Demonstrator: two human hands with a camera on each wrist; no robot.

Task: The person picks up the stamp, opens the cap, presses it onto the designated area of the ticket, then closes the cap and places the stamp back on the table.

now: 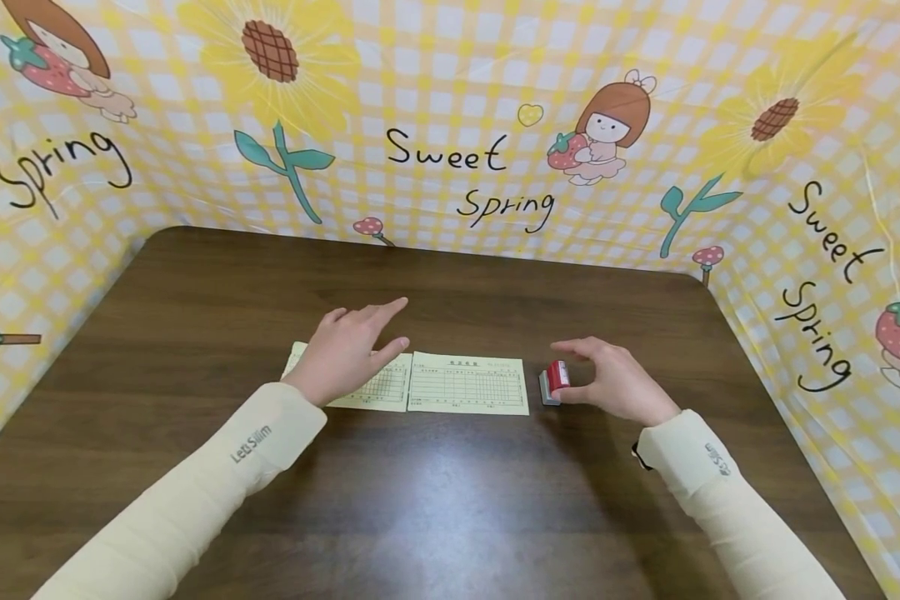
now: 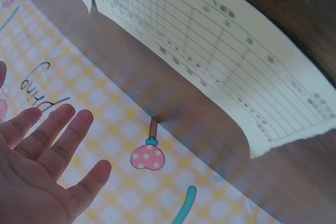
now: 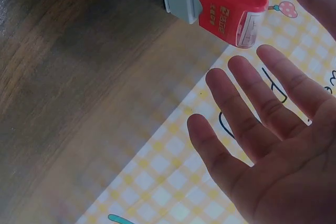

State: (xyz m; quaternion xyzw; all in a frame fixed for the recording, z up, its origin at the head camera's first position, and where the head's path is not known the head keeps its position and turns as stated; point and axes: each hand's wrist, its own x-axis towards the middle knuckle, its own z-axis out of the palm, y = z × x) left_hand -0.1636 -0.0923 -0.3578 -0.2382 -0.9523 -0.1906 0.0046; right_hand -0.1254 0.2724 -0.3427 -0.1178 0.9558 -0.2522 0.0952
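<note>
Right hand (image 1: 621, 383): held beside the stamp (image 1: 558, 377), fingers spread, thumb set apart; nothing is gripped. A gap between the four fingertips and the red part is shown in the right wrist view; whether the thumb is touching cannot be told.
Stamp: rested on the table (image 1: 450, 508), just right of the right slip (image 1: 467, 388) and apart from it; a red part and a grey part can be seen.
Step in hand: judged to be the reach for the stamp, the grasp not yet made.
Next move: a pinch across the red part seems called for, thumb against fingers, then a clean lift so that the paper is not brushed.
Left hand (image 1: 345, 350): held over the left slip (image 1: 392, 385), which is partly hidden by it; fingers loosely spread, thumb apart, nothing pinched.
Right slip: laid out between the hands, ruled and printed, its left edge close beside the other slip.
Left slip: ragged at its left edge, a curl shown; some steadying may be needed if it is to be marked.
Surround: checked cloth (image 1: 427, 75), yellow and white, hung behind the table and along both sides.
</note>
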